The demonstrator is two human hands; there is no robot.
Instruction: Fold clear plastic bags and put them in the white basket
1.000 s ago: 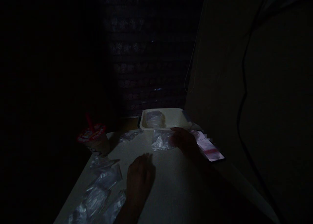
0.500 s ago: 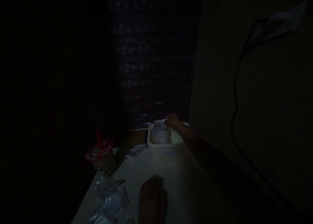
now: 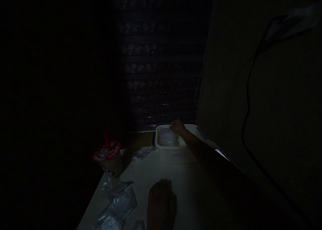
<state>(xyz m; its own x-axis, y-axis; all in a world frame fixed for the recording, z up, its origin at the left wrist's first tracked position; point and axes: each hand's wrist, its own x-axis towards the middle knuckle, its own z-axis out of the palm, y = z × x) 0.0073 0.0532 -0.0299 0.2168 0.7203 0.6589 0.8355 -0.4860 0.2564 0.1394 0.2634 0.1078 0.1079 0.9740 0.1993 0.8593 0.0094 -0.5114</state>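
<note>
The scene is very dark. My right hand (image 3: 177,126) reaches to the back rim of a white plastic bin (image 3: 173,151), its fingers pinched on the top edge of a clear plastic bag (image 3: 168,137). That bag hangs down inside the bin; what it contains is too dim to tell. My left hand (image 3: 161,203) rests on the white table (image 3: 141,186) near the front, curled into a fist with its fingers tucked under. Whatever it may hold is hidden. Left of it lie crumpled clear plastic bags (image 3: 120,205).
A lidded drink cup (image 3: 110,161) with a red straw stands at the table's left edge. More clear plastic (image 3: 143,153) lies before the bin, beside a brownish flat tray (image 3: 141,140). A dark cable (image 3: 248,102) runs down the right wall. A patterned blind (image 3: 143,69) hangs behind.
The bag in my right hand has sunk lower into the bin. My left hand stays in a fist on the table. The whole view has shifted slightly.
</note>
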